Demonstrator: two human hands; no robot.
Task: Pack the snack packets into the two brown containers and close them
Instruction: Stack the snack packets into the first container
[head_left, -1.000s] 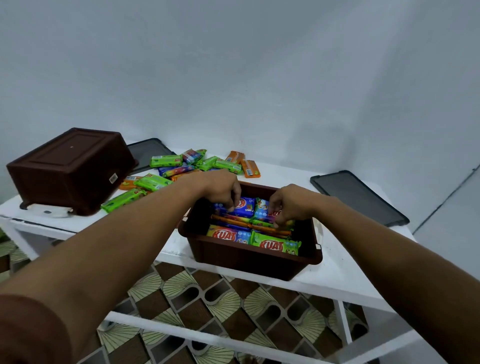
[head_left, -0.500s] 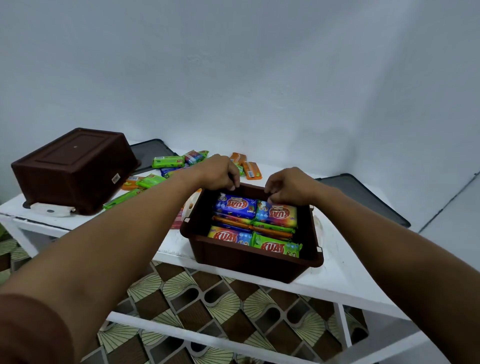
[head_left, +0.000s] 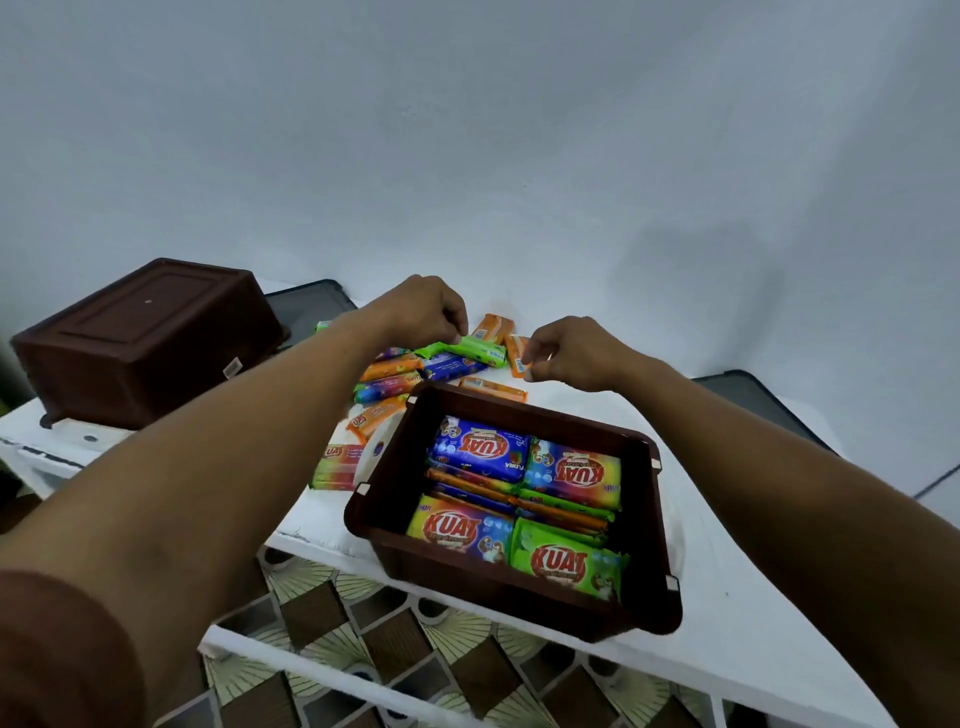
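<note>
Left hand (head_left: 423, 317): fingers curled, tips pinching the far edge of a green packet (head_left: 470, 349). Right hand (head_left: 571, 353): fingers curled at the near end of an orange packet (head_left: 517, 356); cannot tell whether it is gripped or only touched.

White table (head_left: 753, 613) carries everything; patterned floor tiles (head_left: 322, 613) show below it.

Upturned brown container (head_left: 150, 338) at 10 o'clock from the open one, base up, well apart from it.

Open brown container (head_left: 384, 483) near the table's front edge, long axis about 10 to 4. It is packed.
- Far row: blue packet (head_left: 480, 447) and multicolour packet (head_left: 576, 473), print upside down to the camera.
- Near row: yellow-green packet (head_left: 457, 527) and bright green packet (head_left: 566, 564), print upright.
- All four lie flat with long axes along the container's. Thin packets between the rows run the same way.

Two dark lids lie flat:
- One lid (head_left: 306, 312) is behind the upturned container.
- The other lid (head_left: 753, 400) is at 2 o'clock.

Loose heap at 12 o'clock, just beyond the far rim:
- The pinched green packet runs about 9 to 3.
- The orange packet at the right hand runs about 12 to 6.
- A second orange one (head_left: 491, 388) lies along the rim.

One striped packet (head_left: 335, 467) lies at 9 o'clock, just beside the container's left wall.
</note>
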